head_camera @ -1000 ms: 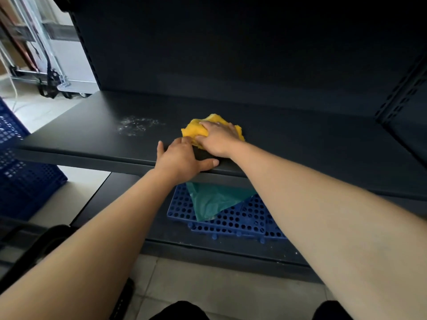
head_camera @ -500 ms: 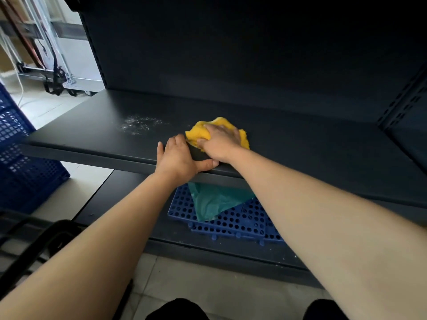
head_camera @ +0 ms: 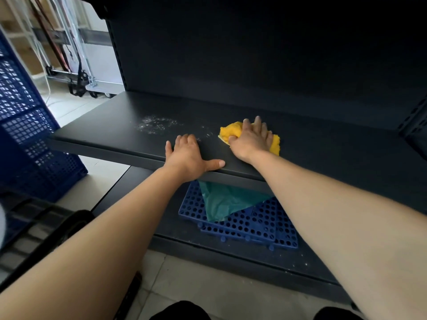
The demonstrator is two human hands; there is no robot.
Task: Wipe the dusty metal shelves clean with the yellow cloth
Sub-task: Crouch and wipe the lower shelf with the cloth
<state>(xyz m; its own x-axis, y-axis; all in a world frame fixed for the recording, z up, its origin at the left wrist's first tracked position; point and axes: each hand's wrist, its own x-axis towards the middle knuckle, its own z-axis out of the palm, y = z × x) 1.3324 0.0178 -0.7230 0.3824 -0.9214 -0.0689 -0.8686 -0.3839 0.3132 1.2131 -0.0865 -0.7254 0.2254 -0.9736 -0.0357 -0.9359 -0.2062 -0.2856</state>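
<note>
On the shelf (head_camera: pixel 104 131), the right hand (head_camera: pixel 250 138) pressed the cloth (head_camera: pixel 227 133).
Its fingers (head_camera: pixel 258 125) lay spread flat over it, right of the white dust patch (head_camera: pixel 157 124); the left hand (head_camera: pixel 187 158) rested loosely bent on the front edge, gripping nothing.

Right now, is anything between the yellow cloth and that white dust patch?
Nothing lies on that stretch of dark metal shelf. The crumpled yellow cloth under the right hand has bare surface up to the white dust patch; only the left hand rests nearby, at the front edge.
</note>
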